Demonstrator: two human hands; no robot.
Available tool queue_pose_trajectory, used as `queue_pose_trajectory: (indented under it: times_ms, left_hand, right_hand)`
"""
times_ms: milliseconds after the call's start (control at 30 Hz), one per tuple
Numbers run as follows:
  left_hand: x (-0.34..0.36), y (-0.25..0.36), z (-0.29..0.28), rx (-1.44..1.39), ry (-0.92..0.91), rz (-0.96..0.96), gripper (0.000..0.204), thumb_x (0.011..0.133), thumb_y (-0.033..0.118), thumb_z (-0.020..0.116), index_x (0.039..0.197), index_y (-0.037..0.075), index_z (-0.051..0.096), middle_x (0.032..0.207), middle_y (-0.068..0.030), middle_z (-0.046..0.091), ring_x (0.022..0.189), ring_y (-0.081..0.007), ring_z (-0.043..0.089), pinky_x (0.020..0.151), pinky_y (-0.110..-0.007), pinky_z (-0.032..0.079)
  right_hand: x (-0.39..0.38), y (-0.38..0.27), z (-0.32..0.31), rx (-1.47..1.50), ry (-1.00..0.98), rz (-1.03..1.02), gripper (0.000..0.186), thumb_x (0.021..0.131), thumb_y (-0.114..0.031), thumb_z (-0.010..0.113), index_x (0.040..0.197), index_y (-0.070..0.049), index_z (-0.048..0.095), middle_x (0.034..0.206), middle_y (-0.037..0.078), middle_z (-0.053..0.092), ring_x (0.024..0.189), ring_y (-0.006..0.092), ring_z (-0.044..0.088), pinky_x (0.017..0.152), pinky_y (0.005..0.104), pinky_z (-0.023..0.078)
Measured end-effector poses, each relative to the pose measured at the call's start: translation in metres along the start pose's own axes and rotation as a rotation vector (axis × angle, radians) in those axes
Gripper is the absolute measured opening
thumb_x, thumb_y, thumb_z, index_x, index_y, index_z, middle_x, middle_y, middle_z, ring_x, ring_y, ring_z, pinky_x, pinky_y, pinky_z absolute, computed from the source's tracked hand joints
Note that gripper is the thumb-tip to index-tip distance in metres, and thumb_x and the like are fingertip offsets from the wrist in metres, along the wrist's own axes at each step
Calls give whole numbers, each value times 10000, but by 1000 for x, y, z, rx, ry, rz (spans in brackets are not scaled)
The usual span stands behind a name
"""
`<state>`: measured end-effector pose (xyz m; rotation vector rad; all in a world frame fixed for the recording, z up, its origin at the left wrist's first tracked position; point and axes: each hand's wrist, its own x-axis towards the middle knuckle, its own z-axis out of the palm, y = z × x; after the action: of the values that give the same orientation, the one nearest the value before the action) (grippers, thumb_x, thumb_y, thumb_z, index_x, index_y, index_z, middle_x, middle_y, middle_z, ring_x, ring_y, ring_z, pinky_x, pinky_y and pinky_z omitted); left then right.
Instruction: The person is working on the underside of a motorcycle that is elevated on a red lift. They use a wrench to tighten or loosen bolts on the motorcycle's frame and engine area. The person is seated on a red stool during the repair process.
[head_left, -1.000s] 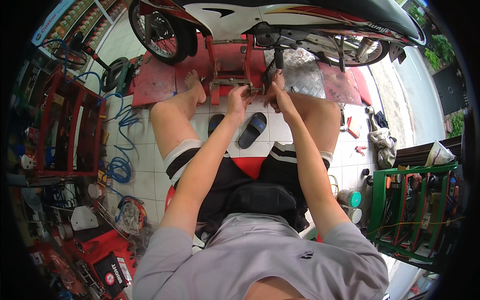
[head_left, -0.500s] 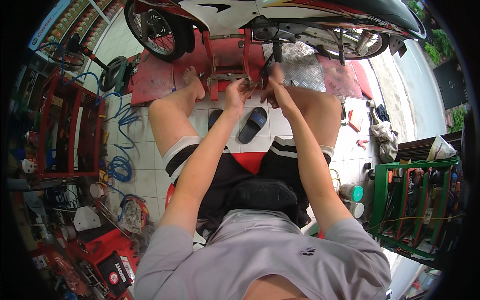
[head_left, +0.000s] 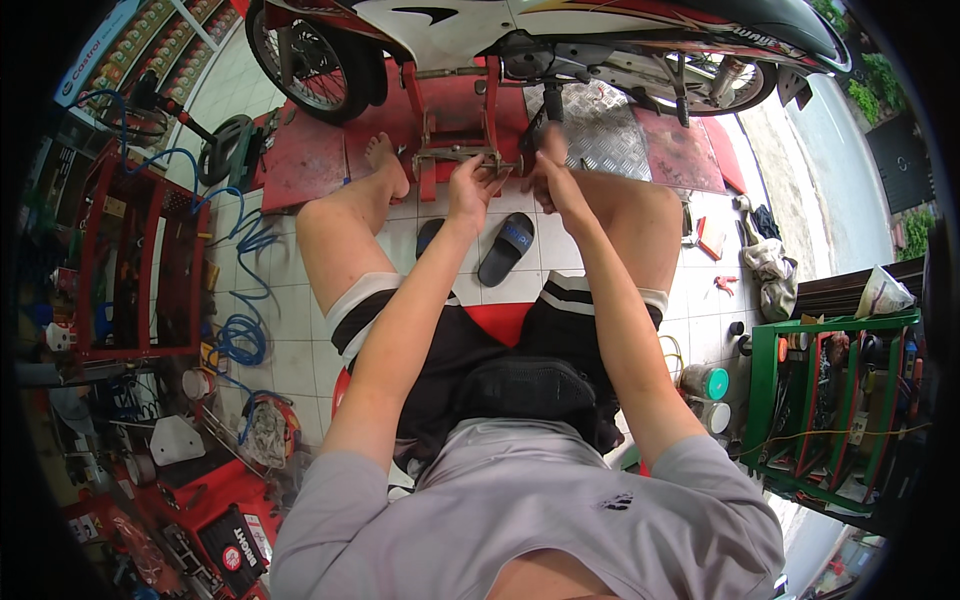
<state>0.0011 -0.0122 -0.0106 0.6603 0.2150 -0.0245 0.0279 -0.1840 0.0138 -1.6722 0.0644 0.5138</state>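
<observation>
My left hand (head_left: 475, 189) reaches to the end of the stand's lower crossbar (head_left: 450, 155), fingers curled at a small metal piece I cannot clearly make out. My right hand (head_left: 556, 188) is a little to its right, fingers bent, beside my blurred right foot (head_left: 553, 140); what it grips is hidden. The red metal stand (head_left: 429, 180) rises beneath a motorbike (head_left: 460, 25) lying across the top of the view. A dark pedal-like part (head_left: 552, 100) hangs above my right foot.
Two black sandals (head_left: 506, 250) lie between my legs on white tiles. A red rack (head_left: 138, 352) and coiled blue hose (head_left: 240, 342) are left, a green rack (head_left: 762, 400) and tubs (head_left: 705, 382) right. The red platform (head_left: 290, 180) with a steel plate (head_left: 605, 120) lies ahead.
The view has shifted slightly, so things sit higher in the picture. Both hands stay at the stand and right foot; my right foot is blurred as if moving.
</observation>
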Motion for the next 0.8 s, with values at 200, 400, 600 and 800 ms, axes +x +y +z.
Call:
queue_pose_trajectory:
  times_ms: [200, 400, 600, 800]
  left_hand:
    - [-1, 3, 0, -8, 12, -8, 331, 941, 220, 414, 1098, -53, 516, 1060, -219, 601, 1012, -305, 611, 946, -384, 483]
    - [1, 3, 1, 5, 31, -17, 366, 944, 233, 407, 1131, -68, 502, 1065, -230, 597, 1040, -316, 598, 971, -384, 461]
    - [1, 1, -3, 11, 34, -3, 395, 946, 264, 401, 1116, -76, 509, 1057, -234, 600, 1032, -312, 599, 964, -384, 464]
    - [1, 1, -1, -9, 47, -22, 396, 946, 264, 392, 1109, -72, 522, 1048, -228, 606, 1016, -310, 606, 951, -382, 471]
  right_hand:
    - [-3, -8, -1, 72, -69, 22, 487, 957, -465, 416, 1004, -21, 611, 505, -7, 430, 415, 107, 374, 415, 250, 321]
    - [-6, -8, 5, 4, -83, -42, 599, 961, -496, 379, 760, -11, 667, 466, -19, 383, 406, 106, 360, 411, 239, 298]
    - [-6, -9, 10, 121, 5, -139, 427, 960, -435, 442, 1042, -48, 600, 554, 13, 494, 420, 108, 422, 402, 235, 311]
    - [-4, -8, 7, 102, 76, -112, 590, 953, -482, 405, 667, -7, 606, 485, 5, 419, 411, 119, 379, 419, 260, 319]
